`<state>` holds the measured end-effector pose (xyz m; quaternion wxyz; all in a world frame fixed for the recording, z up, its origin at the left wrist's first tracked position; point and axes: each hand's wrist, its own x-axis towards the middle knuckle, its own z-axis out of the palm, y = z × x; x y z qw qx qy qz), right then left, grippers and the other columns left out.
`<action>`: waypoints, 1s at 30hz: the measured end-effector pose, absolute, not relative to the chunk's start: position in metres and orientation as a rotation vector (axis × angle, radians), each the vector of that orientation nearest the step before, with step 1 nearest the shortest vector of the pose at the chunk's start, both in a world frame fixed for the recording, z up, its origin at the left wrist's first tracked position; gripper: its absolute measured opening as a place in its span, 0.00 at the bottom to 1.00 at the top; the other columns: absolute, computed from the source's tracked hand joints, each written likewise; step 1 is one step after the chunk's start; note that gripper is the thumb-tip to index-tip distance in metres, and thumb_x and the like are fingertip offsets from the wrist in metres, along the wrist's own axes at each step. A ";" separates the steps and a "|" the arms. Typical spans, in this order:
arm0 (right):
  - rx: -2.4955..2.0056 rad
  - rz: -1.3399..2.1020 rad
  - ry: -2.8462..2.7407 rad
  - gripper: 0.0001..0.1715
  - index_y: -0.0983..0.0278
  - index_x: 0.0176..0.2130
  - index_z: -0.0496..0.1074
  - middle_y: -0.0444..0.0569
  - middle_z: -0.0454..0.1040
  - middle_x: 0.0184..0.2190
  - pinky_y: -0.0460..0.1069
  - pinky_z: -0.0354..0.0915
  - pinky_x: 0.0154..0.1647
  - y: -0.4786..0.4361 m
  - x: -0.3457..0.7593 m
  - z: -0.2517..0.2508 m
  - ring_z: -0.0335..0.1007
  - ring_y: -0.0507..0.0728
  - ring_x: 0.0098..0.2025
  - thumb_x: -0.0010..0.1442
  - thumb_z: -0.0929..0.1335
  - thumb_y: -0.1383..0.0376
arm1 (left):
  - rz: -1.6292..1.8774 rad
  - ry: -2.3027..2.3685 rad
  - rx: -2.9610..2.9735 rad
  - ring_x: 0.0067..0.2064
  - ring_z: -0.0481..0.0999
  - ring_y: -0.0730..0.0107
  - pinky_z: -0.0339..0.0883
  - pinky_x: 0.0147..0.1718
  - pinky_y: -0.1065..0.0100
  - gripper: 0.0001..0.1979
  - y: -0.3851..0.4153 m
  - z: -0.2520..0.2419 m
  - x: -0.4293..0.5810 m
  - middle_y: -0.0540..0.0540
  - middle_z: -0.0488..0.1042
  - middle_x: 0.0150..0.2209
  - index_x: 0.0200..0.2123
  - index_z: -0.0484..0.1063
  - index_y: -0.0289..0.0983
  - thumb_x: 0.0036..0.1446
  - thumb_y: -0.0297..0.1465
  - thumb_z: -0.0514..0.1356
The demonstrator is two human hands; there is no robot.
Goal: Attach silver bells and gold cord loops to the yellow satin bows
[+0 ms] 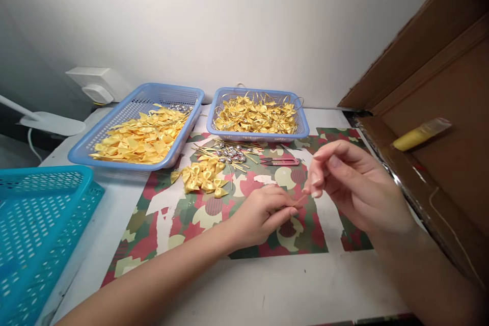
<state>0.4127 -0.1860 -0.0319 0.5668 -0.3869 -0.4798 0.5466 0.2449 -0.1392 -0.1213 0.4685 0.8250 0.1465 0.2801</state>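
My left hand (267, 214) rests low over the camouflage-patterned sheet (229, 234), thumb and forefinger pinched on a thin gold tie (300, 200). Opposite it, my right hand (355, 188) is raised with curled fingers, thumb pressed toward the forefinger. The free end of the tie reaches close to its lower fingertips; whether they grip anything is hidden. Beyond the left hand lies a small heap of yellow ribbon bows (204, 177). Behind that are silver bells (232, 153) among loose gold ties (206, 150). Pink thread snips (280, 161) lie just to their right.
A blue basket (114, 165) of yellow bows stands at back left, another blue basket (257, 136) with tied bows at back centre. The turquoise basket (72, 214) is at the left edge. Cardboard (439, 86) walls the right side, with a yellow tube (418, 135) by it.
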 end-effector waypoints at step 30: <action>-0.944 1.036 -1.126 0.05 0.54 0.37 0.76 0.41 0.70 0.24 0.48 0.71 0.25 -0.188 0.425 -0.017 0.68 0.50 0.23 0.64 0.68 0.62 | 0.265 0.655 1.411 0.36 0.78 0.67 0.71 0.35 0.68 0.08 -0.136 -0.132 0.242 0.43 0.78 0.34 0.39 0.72 0.34 0.55 0.29 0.61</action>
